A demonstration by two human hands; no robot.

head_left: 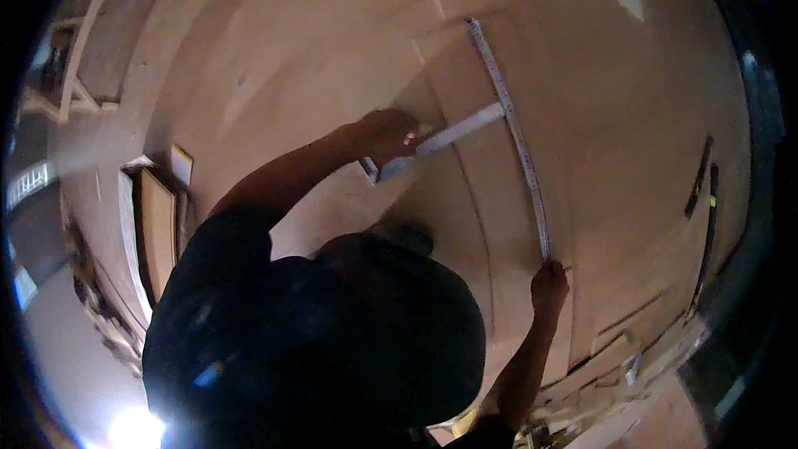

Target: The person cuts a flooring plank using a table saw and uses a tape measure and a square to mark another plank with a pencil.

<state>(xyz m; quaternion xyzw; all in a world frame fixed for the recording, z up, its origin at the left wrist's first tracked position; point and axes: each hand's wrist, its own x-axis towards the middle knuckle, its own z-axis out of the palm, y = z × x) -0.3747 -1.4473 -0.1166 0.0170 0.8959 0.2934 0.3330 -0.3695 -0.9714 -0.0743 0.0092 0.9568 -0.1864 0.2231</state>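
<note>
My left hand is closed around a pale grey flat bar, close to its near end. The bar slants up to the right, and its far end meets a long, narrow measuring strip with fine markings. Down at the lower right, my right hand pinches the near end of that strip. Its far end lies on a wide brown board beneath both hands. By my left wrist a bent grey piece shows; I cannot tell whether it joins the bar.
Dark lines or seams run along the board. Two dark thin strips lie at the right. Framed panels stand at the left, and wooden framing rises at the upper left. Scraps gather at the lower right.
</note>
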